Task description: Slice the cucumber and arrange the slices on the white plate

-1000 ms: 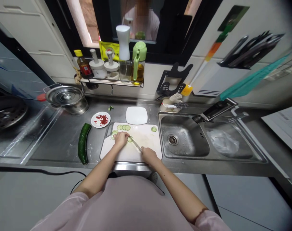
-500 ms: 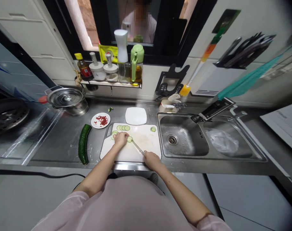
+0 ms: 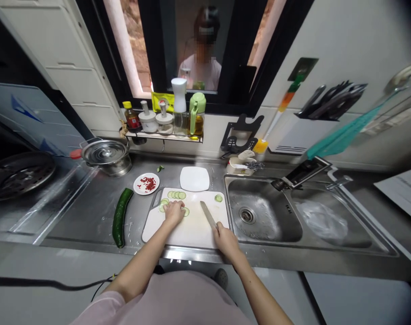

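A thin cucumber slice [image 3: 186,211] lies flat on the white cutting board [image 3: 192,232], right by the left hand [image 3: 174,212]. That hand bends low over the board, with more slices [image 3: 164,203] at its thumb side. I can't tell if its grip is pinching anything, because the hand hides what is under it. The right hand [image 3: 226,243] has its grip wrapped around the handle of the knife [image 3: 208,214]. The blade points away from the person and is well apart from the left hand, which looks safer for the fingers. Near the far edge, a row of slices [image 3: 176,195] overlaps, maybe to save room. A small piece [image 3: 218,198] sits alone in the far right corner, perhaps out of the way. Left of the board, a whole cucumber [image 3: 122,219] lies on the metal worktop [image 3: 83,203], close enough to reach.
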Demonstrator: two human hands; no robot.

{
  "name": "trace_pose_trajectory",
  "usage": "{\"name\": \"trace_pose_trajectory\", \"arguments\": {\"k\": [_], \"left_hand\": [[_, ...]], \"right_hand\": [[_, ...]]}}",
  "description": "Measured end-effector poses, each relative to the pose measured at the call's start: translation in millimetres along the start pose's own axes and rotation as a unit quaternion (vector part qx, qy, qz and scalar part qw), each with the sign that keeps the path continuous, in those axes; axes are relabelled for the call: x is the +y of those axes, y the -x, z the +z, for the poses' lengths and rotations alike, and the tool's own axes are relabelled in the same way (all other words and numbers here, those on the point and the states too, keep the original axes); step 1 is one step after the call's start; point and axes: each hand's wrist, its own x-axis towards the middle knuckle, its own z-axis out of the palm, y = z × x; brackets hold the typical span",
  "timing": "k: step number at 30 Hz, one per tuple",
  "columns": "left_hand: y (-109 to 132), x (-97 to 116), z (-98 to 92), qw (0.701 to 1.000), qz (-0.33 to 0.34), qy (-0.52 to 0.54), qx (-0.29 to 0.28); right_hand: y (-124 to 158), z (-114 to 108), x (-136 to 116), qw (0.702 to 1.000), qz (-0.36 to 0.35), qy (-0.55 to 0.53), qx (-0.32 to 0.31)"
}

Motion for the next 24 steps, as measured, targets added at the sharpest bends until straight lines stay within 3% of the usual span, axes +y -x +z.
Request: {"name": "trace_pose_trajectory", "arguments": {"k": [6,13,24], "left_hand": [[-1,7,-1.4,1.0,-0.006,0.014,0.002],[13,6,-0.2,0.993,-0.051,0.102,0.031],[32,-48,-13.1,0.969,-0.144,0.145,0.141]], "right_hand": [[-10,-1,1,1.0,0.017,-0.01,0.008],[-15,4,1,1.0,0.012,0.009,0.013],[-16,3,-5,1.0,0.0,0.03,0.006]]}}
